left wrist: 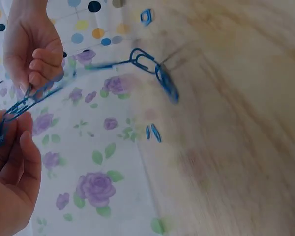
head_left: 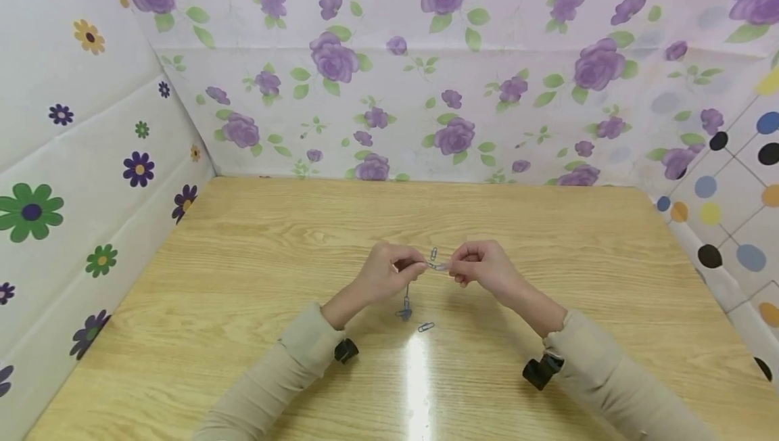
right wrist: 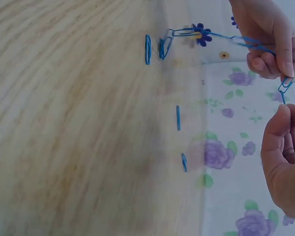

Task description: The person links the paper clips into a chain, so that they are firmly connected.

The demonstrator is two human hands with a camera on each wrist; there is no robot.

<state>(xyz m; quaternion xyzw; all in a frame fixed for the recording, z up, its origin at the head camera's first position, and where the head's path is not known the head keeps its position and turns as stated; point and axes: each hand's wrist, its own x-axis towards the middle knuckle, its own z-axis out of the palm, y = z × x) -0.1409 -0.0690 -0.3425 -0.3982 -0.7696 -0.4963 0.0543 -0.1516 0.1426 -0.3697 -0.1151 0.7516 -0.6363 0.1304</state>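
Observation:
My left hand [head_left: 389, 272] and my right hand [head_left: 483, 270] face each other above the table, a short gap apart. Between their fingertips stretches a linked paper clip [head_left: 437, 266], pinched by the left hand at one side and the right at the other. From the left hand hangs a chain of blue paper clips [right wrist: 186, 32], its lower end [head_left: 404, 312] bunched at the tabletop. One loose paper clip [head_left: 426, 327] lies nearer me; another paper clip [head_left: 433, 253] lies just beyond the hands. The right wrist view also shows a loose paper clip [right wrist: 184, 162] farther off.
The wooden table [head_left: 274, 238] spreads beneath both arms. A flower-printed cloth [head_left: 389, 109] rises at its back edge, with patterned coverings along the left and right sides. A black wrist camera [head_left: 345, 351] sits by the left cuff, another camera [head_left: 541, 371] by the right.

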